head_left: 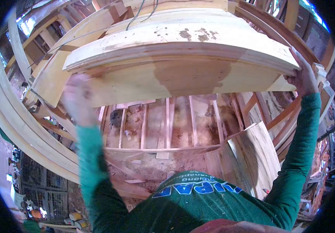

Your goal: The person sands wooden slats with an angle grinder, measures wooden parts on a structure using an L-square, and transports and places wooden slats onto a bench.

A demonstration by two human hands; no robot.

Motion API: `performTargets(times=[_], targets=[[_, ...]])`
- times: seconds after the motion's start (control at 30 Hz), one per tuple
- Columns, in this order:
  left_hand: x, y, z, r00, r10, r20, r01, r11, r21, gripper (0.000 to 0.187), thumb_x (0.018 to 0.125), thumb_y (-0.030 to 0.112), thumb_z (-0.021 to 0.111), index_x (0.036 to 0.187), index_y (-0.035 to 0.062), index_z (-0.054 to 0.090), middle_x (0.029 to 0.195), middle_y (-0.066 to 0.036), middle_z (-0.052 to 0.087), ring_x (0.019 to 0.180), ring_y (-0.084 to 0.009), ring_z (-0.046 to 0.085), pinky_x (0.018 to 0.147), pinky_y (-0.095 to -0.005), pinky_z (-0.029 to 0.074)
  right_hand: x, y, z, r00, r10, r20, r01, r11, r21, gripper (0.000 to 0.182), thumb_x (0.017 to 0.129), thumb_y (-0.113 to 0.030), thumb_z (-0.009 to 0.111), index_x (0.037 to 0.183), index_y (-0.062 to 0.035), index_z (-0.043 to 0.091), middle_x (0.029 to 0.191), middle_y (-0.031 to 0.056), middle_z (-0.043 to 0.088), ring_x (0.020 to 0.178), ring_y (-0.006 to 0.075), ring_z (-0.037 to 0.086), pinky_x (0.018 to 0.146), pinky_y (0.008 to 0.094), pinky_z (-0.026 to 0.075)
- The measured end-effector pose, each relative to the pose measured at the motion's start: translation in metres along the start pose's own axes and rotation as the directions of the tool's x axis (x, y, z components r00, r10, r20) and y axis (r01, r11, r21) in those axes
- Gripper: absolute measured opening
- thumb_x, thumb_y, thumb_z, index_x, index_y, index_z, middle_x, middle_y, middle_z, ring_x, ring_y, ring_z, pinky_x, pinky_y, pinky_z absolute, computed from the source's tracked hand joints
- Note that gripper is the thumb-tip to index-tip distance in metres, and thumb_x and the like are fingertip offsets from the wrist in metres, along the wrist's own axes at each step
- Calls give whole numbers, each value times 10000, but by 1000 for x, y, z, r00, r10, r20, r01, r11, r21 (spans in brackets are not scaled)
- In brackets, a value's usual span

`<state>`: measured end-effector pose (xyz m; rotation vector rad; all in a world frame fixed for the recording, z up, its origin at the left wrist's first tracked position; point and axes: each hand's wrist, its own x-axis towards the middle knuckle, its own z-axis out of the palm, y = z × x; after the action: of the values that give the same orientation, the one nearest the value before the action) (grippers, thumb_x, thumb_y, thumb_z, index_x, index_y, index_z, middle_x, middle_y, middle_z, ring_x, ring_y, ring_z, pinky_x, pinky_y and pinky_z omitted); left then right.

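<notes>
A stack of long pale wooden boards [144,44] lies across the upper middle, its top face marked with dark brown stains. Below its front edge a broad board face [136,79] carries the shadow of a head. At the stack's right end, my right hand [303,73] is wrapped round the corner of the boards. My left hand [78,91] is smeared by motion beside the left end of the broad board, and its fingers cannot be made out.
A ladder-like wooden frame [167,148] stands below. Long curved-looking planks [27,128] run down the left side. Wide wooden sheets [253,155] lean at the lower right. A thin cable [136,17] crosses the boards at the top.
</notes>
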<state>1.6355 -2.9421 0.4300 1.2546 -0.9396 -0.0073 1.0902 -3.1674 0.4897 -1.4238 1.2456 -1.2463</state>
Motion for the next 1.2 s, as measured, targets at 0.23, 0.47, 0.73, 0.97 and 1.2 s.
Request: performTargets(times=[0.23, 0.47, 0.73, 0.97, 1.2], targets=[[-124, 43, 169, 735, -108, 670, 653, 379, -656, 943, 809, 649, 729, 1473, 53, 424, 1417, -138, 551, 1312, -299, 523, 1106, -519, 401, -92, 24, 3, 998, -66, -15, 67, 997, 44, 621, 932, -588, 595, 1320, -104, 595, 1106, 42, 656, 935, 123, 621, 729, 290, 505], [-145, 71, 197, 845, -294, 446, 526, 310, -792, 685, 883, 307, 709, 1462, 74, 426, 1389, -122, 559, 1285, -315, 543, 1130, -504, 406, -182, 125, 16, 976, -196, 98, 199, 980, -25, 925, 849, -628, 689, 1466, -6, 391, 1361, 132, 476, 1275, 234, 460, 1109, 372, 340], [-190, 36, 171, 865, -339, 371, 472, 295, -831, 762, 792, 209, 743, 1457, 41, 411, 1338, -135, 556, 1268, -330, 539, 1114, -494, 429, -163, 125, -8, 868, -92, 488, 144, 987, -71, 1166, 732, -505, 886, 1574, -20, 241, 1475, 179, 434, 1386, 276, 423, 1166, 408, 321], [-244, 19, 123, 853, -302, 426, 514, 345, -785, 781, 801, 203, 790, 1468, 74, 406, 1381, -120, 547, 1297, -303, 531, 1132, -506, 415, -90, 10, 6, 775, -394, 493, 531, 830, -171, 658, 855, -305, 820, 1358, 15, 541, 1309, 107, 602, 1225, 235, 581, 1045, 391, 467], [-317, -36, 66, 866, -332, 373, 497, 645, -580, 558, 878, 220, 779, 1361, 36, 570, 1319, -137, 630, 1230, -290, 590, 1090, -432, 454, 32, -74, 214, 473, -419, 775, 881, 259, -397, 418, 888, -243, 750, 1236, -25, 672, 1158, 157, 723, 1017, 290, 705, 883, 388, 562]])
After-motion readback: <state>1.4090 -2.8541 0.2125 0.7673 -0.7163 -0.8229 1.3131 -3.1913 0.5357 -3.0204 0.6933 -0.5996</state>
